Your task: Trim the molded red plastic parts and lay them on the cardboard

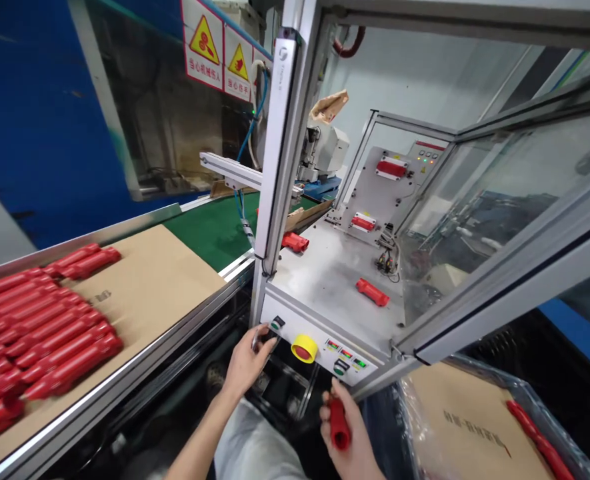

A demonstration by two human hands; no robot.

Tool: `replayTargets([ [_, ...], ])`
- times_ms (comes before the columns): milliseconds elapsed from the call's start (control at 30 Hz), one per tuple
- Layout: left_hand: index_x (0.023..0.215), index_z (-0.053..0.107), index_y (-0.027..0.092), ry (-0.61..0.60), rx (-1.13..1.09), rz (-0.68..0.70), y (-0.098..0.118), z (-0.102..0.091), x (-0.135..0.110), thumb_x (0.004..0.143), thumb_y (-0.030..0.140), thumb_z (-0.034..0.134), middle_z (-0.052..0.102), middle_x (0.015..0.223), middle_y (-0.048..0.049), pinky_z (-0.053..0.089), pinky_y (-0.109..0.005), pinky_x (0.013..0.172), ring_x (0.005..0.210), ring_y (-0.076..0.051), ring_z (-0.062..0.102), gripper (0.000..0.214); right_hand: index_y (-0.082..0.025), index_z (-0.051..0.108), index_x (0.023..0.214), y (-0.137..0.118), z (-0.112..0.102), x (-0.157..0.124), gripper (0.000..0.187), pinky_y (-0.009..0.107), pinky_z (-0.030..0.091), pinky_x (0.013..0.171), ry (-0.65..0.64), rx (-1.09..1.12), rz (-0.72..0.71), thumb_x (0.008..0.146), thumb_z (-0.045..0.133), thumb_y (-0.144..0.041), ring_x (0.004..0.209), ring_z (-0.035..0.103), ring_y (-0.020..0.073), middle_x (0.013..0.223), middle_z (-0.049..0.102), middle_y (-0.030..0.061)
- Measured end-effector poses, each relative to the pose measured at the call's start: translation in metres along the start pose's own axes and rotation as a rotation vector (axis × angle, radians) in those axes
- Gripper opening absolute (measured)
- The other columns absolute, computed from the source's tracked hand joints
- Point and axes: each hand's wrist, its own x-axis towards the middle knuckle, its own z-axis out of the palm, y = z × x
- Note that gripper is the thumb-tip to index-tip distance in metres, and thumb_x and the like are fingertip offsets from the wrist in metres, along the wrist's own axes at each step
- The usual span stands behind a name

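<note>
My left hand (249,360) is at the left end of the white control panel (282,313), beside a dark push button (277,323). Its thumb and fingers are apart, with nothing visible between them; whether a fingertip touches the button I cannot tell. Below the panel's right end, my right hand (355,430) is closed around a red tubular plastic part (339,423), its hollow end facing me. A yellow-ringed red emergency stop button (304,349) sits between the hands. Inside the framed machine, one red part (373,292) lies on the metal plate (315,280).
Rows of red parts (49,327) lie on cardboard (165,280) over the green conveyor belt (209,233) at left. Upright aluminium posts (279,147) frame the machine. At lower right, a plastic-lined box (455,413) holds cardboard and a red part (537,437). Two fixtures hold red pieces (391,169).
</note>
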Motion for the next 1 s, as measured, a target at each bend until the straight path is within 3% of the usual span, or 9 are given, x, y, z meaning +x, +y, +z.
replayTargets([
  [100, 0.121, 0.079, 0.018, -0.038, 0.063, 0.061, 0.000, -0.002, 0.027, 0.095, 0.055, 0.078, 0.082, 0.121, -0.0105, 0.057, -0.052, 0.108, 0.111, -0.027, 0.077, 0.045, -0.023, 0.066, 0.075, 0.038, -0.017, 0.023, 0.052, 0.026, 0.043, 0.036, 0.143, -0.011, 0.003, 0.069, 0.091, -0.069, 0.041, 0.056, 0.0172, 0.056, 0.064, -0.0021],
  [233, 0.115, 0.081, 0.018, -0.088, 0.152, 0.072, 0.002, -0.012, 0.044, 0.096, 0.055, 0.077, 0.084, 0.115, -0.0092, 0.058, -0.050, 0.104, 0.105, -0.026, 0.078, 0.041, -0.022, 0.066, 0.084, 0.075, -0.020, 0.038, 0.055, 0.028, 0.050, 0.045, 0.301, -0.021, -0.015, 0.070, 0.093, -0.068, 0.049, 0.060, 0.0180, 0.060, 0.066, -0.0020],
  [400, 0.100, 0.083, 0.020, -0.079, 0.211, 0.047, 0.013, -0.015, 0.049, 0.091, 0.055, 0.081, 0.084, 0.106, -0.0070, 0.056, -0.043, 0.099, 0.098, -0.025, 0.075, 0.035, -0.025, 0.055, 0.095, 0.100, -0.007, 0.041, 0.054, 0.030, 0.059, 0.065, 0.419, -0.026, -0.066, 0.084, 0.081, -0.072, 0.067, 0.070, 0.0184, 0.079, 0.073, 0.0000],
  [500, 0.097, 0.083, 0.023, -0.048, 0.194, -0.023, 0.017, -0.016, 0.041, 0.087, 0.057, 0.083, 0.083, 0.101, -0.0058, 0.054, -0.039, 0.095, 0.095, -0.026, 0.072, 0.035, -0.026, 0.053, 0.098, 0.105, -0.011, 0.037, 0.053, 0.030, 0.059, 0.071, 0.409, -0.065, -0.073, 0.086, 0.080, -0.070, 0.071, 0.071, 0.0175, 0.084, 0.071, -0.0018],
  [600, 0.099, 0.082, 0.023, -0.030, 0.117, -0.142, 0.016, -0.021, 0.008, 0.090, 0.060, 0.078, 0.083, 0.096, -0.0066, 0.054, -0.037, 0.087, 0.090, -0.026, 0.071, 0.039, -0.025, 0.058, 0.103, 0.102, -0.020, 0.022, 0.048, 0.028, 0.056, 0.062, 0.275, -0.117, -0.019, 0.091, 0.078, -0.067, 0.065, 0.068, 0.0172, 0.077, 0.068, -0.0037],
  [700, 0.097, 0.083, 0.018, -0.068, -0.008, -0.299, 0.010, -0.026, -0.049, 0.083, 0.061, 0.083, 0.081, 0.086, -0.0092, 0.057, -0.037, 0.078, 0.080, -0.027, 0.073, 0.045, -0.023, 0.065, 0.108, 0.099, -0.014, 0.004, 0.048, 0.029, 0.055, 0.057, 0.066, -0.172, 0.042, 0.093, 0.077, -0.067, 0.062, 0.066, 0.0180, 0.079, 0.069, -0.0006],
  [833, 0.095, 0.086, 0.017, -0.145, -0.185, -0.465, 0.004, -0.023, -0.126, 0.058, 0.044, 0.103, 0.083, 0.087, -0.0124, 0.060, -0.038, 0.072, 0.077, -0.029, 0.074, 0.049, -0.024, 0.069, 0.118, 0.107, 0.031, -0.010, 0.048, 0.030, 0.056, 0.065, -0.195, -0.240, 0.065, 0.100, 0.065, -0.069, 0.069, 0.064, 0.0181, 0.082, 0.066, -0.0010],
  [933, 0.099, 0.087, 0.018, -0.101, -0.308, -0.547, -0.001, -0.024, -0.159, 0.052, 0.037, 0.106, 0.084, 0.087, -0.0112, 0.063, -0.041, 0.079, 0.082, -0.032, 0.076, 0.055, -0.024, 0.070, 0.120, 0.116, 0.074, -0.021, 0.049, 0.031, 0.057, 0.068, -0.414, -0.272, 0.099, 0.105, 0.057, -0.068, 0.071, 0.064, 0.0189, 0.080, 0.065, -0.0011],
  [1000, 0.105, 0.086, 0.018, -0.022, -0.371, -0.600, -0.005, -0.030, -0.173, 0.055, 0.040, 0.106, 0.085, 0.093, -0.0120, 0.065, -0.044, 0.085, 0.087, -0.033, 0.078, 0.058, -0.025, 0.072, 0.123, 0.119, 0.094, -0.030, 0.048, 0.035, 0.060, 0.080, -0.546, -0.274, 0.114, 0.104, 0.059, -0.067, 0.083, 0.070, 0.0208, 0.090, 0.071, 0.0019],
])
